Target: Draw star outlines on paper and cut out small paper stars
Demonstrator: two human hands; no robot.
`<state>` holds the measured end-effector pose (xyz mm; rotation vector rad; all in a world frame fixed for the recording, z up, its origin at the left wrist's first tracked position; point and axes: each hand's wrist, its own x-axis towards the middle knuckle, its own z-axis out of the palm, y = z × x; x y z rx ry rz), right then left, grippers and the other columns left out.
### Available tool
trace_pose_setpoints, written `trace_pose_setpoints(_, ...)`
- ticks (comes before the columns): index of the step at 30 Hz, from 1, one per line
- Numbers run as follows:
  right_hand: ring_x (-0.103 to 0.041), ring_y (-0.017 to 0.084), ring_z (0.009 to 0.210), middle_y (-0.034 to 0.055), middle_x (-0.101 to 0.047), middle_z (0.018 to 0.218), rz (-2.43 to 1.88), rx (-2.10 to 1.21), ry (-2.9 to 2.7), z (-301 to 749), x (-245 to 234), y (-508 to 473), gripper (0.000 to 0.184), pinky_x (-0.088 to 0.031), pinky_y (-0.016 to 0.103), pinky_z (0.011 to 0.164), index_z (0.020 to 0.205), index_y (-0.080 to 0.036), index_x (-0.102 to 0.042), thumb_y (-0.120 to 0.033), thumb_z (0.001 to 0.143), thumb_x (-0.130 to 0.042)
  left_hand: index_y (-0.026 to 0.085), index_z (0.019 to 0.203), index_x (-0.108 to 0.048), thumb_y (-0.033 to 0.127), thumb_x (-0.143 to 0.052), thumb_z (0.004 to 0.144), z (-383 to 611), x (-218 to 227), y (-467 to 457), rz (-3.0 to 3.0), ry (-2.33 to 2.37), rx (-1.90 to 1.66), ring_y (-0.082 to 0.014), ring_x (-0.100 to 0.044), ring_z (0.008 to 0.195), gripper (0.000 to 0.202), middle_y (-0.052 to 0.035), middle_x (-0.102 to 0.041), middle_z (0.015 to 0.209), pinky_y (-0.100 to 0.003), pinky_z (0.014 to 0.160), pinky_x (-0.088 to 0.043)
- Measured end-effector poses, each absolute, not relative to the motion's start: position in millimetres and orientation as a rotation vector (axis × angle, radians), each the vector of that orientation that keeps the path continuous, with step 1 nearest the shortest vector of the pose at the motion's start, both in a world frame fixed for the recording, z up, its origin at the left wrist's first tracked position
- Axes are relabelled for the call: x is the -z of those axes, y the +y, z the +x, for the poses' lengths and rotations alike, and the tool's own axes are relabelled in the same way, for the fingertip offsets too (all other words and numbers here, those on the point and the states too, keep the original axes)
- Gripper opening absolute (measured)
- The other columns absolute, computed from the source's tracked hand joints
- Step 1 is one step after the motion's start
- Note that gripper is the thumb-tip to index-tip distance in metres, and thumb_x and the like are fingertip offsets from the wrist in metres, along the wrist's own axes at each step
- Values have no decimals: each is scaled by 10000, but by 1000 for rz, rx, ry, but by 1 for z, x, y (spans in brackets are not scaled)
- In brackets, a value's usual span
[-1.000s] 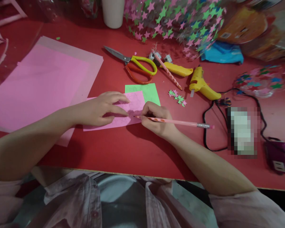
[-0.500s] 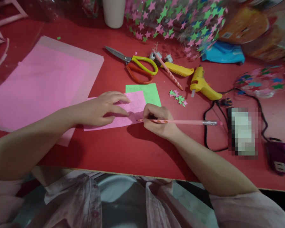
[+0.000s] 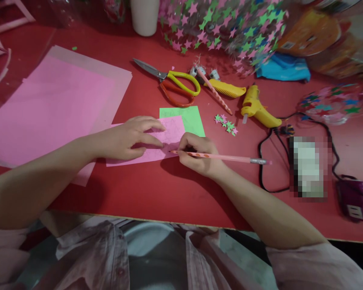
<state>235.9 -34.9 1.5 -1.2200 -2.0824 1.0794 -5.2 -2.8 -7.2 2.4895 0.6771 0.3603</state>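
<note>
Pink paper lies flat under your hands: a slip [image 3: 174, 125], set on the red table [image 3: 157, 193]. Your left hand [image 3: 134, 139] rests palm down across it, fingers spread, with the thumb apart near the lower edge. Your right hand [image 3: 199, 155] covers the lower right corner and pinches a pencil [image 3: 230, 157] between thumb and fingers, close to the point. The tip sticks out to the left of that grip and is at the slip, just beside your left fingertips; whether it presses on the paper is hard to tell. The shaft runs back over your right hand, nearly level, and its eraser end hangs out past your wrist.

The pencil is pale pink, with orange-brown ovals near the tip, a silver band and a pink eraser. The slip is a long strip with straight edges, marked with faint, thin lines, some of them hidden by your fingers. Its upper right part overlaps a green sheet [image 3: 195, 121]. Small stars [image 3: 228, 125] lie in a loose group beyond your right hand.
</note>
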Motion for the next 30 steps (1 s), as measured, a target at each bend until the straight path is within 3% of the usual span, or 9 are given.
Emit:
trace_pose_setpoints(14, -384, 68, 533, -48, -472, 587, -1140, -1034, -2122, 233, 1, -39, 96, -318, 201, 525, 678, -185, -491, -110, 735, -514, 313, 1169, -638, 168, -527, 807, -6, 7, -2, 2483, 689, -343, -267, -401, 1297, 406, -51, -481, 1391, -482, 1104, -304)
trace_pose_setpoints(30, -318, 67, 478, -64, -376, 517, -1284, -898, -2006, 233, 1, -38, 194, -242, 221, 473, 596, -206, -368, -105, 676, -513, 299, 1154, -645, 170, -495, 823, -5, 8, -2, 2498, 672, -365, -252, -403, 1288, 385, -54, -484, 1386, -471, 1097, -307)
